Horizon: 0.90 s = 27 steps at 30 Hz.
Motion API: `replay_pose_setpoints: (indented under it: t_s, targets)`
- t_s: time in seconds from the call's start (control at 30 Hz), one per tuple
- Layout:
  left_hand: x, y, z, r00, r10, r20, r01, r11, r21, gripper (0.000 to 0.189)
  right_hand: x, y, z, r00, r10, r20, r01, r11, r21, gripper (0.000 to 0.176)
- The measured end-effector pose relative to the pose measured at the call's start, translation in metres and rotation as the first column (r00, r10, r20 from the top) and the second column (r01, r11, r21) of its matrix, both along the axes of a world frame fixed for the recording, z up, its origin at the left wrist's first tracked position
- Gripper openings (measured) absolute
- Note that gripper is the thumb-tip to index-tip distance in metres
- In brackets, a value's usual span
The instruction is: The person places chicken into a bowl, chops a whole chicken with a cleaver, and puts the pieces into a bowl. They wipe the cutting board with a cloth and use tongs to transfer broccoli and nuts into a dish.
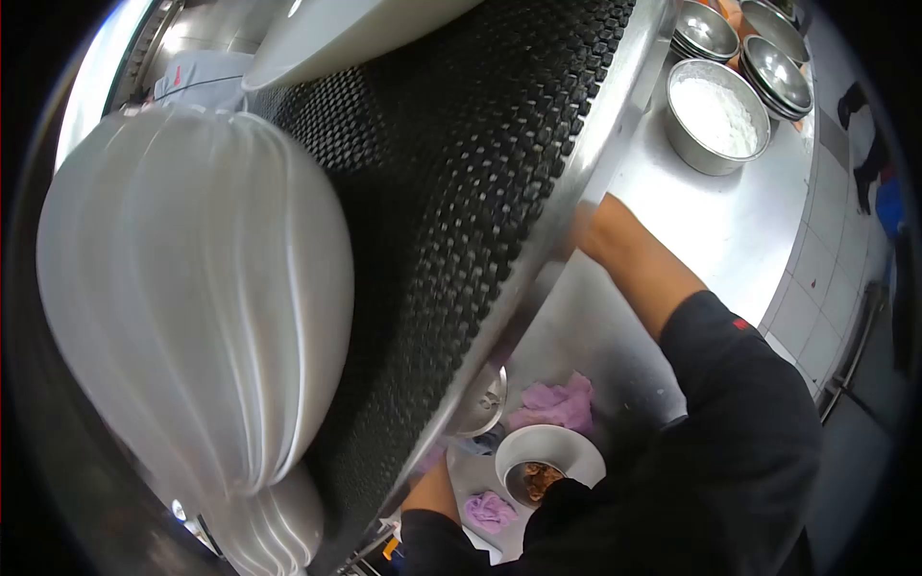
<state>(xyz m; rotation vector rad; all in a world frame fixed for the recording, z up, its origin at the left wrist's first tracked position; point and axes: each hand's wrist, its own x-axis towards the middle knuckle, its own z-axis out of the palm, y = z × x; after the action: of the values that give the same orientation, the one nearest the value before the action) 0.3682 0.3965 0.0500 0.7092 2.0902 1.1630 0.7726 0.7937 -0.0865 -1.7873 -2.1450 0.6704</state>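
My right forearm (639, 259), in a black sleeve, reaches under the metal edge (547, 259) of a shelf. That edge hides my right hand. Lower down, my left forearm (434, 494) also runs behind the same edge, so my left hand is hidden too. Near the left arm lie a purple cloth (491, 513) and a pink cloth (557, 405). Between my arms stands a wide white bowl (571, 446) with brown food pieces (542, 479) in a smaller dish inside it. A round metal container (500, 396) shows partly beside the shelf edge.
Black woven matting (461, 211) covers the shelf, which carries a large white fluted vessel (192, 298) and a white bowl (346, 38). On the steel counter (663, 202) sit a metal pan of white powder (715, 115) and stacked metal bowls (778, 72). Floor tiles (816, 259) lie beyond.
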Motion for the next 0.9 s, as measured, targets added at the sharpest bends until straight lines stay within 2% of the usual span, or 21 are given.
replay_pose_setpoints:
  t_s: [0.23,0.3,0.37,0.47,0.5,0.53,0.57,0.63,0.7,0.73,0.77,0.83,0.87,0.9]
  targets:
    - [0.049,0.029,-0.017,0.983,-0.181,-0.008,0.181,0.982,0.044,0.04,0.048,0.006,-0.008,0.99,-0.037,0.137,0.034,0.999,0.02,0.021]
    - [0.065,0.047,-0.024,0.969,-0.247,-0.015,0.248,0.967,0.066,0.04,0.071,-0.032,-0.01,0.992,-0.11,0.063,0.105,0.992,0.071,0.023]
    - [0.083,0.069,-0.032,0.951,-0.308,-0.031,0.31,0.946,0.091,0.04,0.094,-0.07,-0.006,0.979,-0.191,0.069,0.188,0.981,0.055,0.026]
    - [0.107,0.108,-0.045,0.915,-0.392,-0.092,0.401,0.911,0.101,0.04,0.111,-0.133,0.061,0.958,-0.261,-0.119,0.216,0.929,-0.302,0.029]
    - [0.115,0.121,-0.05,0.9,-0.419,-0.121,0.431,0.897,0.098,0.04,0.116,-0.143,0.061,0.92,-0.333,-0.207,0.218,0.873,-0.437,0.03]
    - [0.123,0.133,-0.055,0.885,-0.44,-0.154,0.456,0.885,0.095,0.04,0.118,-0.152,0.049,0.924,-0.329,-0.196,0.219,0.874,-0.433,0.03]
    - [0.128,0.147,-0.06,0.866,-0.46,-0.196,0.482,0.872,0.084,0.04,0.118,-0.159,0.031,0.899,-0.32,-0.299,0.205,0.911,-0.359,0.03]
    - [0.139,0.172,-0.07,0.817,-0.498,-0.292,0.534,0.844,0.054,0.04,0.113,-0.178,0.023,0.875,-0.289,-0.389,0.184,0.941,-0.285,0.03]
    - [0.148,0.193,-0.08,0.752,-0.527,-0.396,0.578,0.816,0.013,0.04,0.095,-0.198,0.036,0.709,-0.4,-0.581,0.235,0.911,-0.34,0.028]
    - [0.151,0.203,-0.086,0.718,-0.536,-0.445,0.596,0.803,-0.007,0.04,0.09,-0.205,0.051,0.699,-0.448,-0.557,0.195,0.869,-0.454,0.031]
    - [0.158,0.21,-0.095,0.68,-0.546,-0.489,0.614,0.789,-0.026,0.04,0.084,-0.209,0.053,0.725,-0.415,-0.55,0.164,0.879,-0.447,0.031]
    - [0.173,0.219,-0.109,0.607,-0.56,-0.564,0.647,0.761,-0.058,0.04,0.08,-0.205,0.043,0.914,-0.328,-0.238,0.298,0.942,-0.152,0.048]
    - [0.178,0.222,-0.115,0.583,-0.557,-0.591,0.652,0.755,-0.07,0.04,0.085,-0.196,0.006,0.82,-0.355,-0.448,0.327,0.934,-0.141,0.057]
    - [0.187,0.224,-0.118,0.573,-0.543,-0.614,0.646,0.76,-0.069,0.04,0.083,-0.2,-0.005,0.727,-0.237,-0.645,0.295,0.955,-0.019,0.059]
